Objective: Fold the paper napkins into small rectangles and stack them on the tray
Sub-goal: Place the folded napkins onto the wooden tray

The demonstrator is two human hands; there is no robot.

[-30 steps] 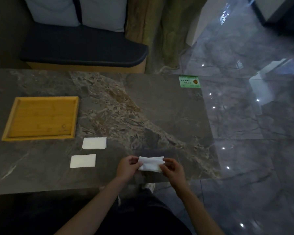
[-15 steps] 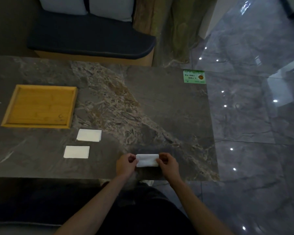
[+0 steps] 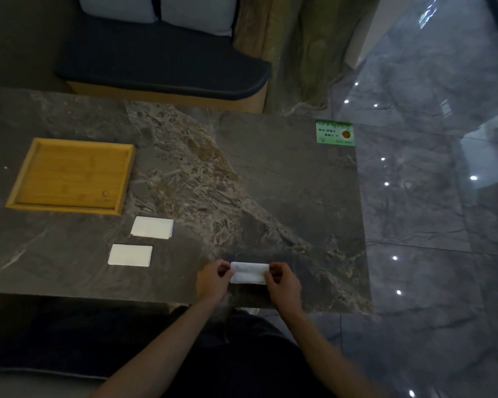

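A white paper napkin (image 3: pixel 249 272), folded into a small rectangle, sits near the table's front edge. My left hand (image 3: pixel 213 280) pinches its left end and my right hand (image 3: pixel 282 281) pinches its right end. Two other folded napkins lie flat on the table to the left: one (image 3: pixel 152 227) farther from me, one (image 3: pixel 130 255) nearer. A wooden tray (image 3: pixel 127 179) with nothing in it rests at the table's left, beyond both napkins.
The marble table (image 3: pixel 270 173) ends at its right edge over a glossy dark floor (image 3: pixel 429 211). A green card (image 3: pixel 334 133) lies at the far right corner. A cushioned bench (image 3: pixel 161 67) stands behind the table.
The napkin between my hands has gone from a looser, wider fold to a tighter, narrower rectangle. My hands have come closer together. The camera has tilted slightly.
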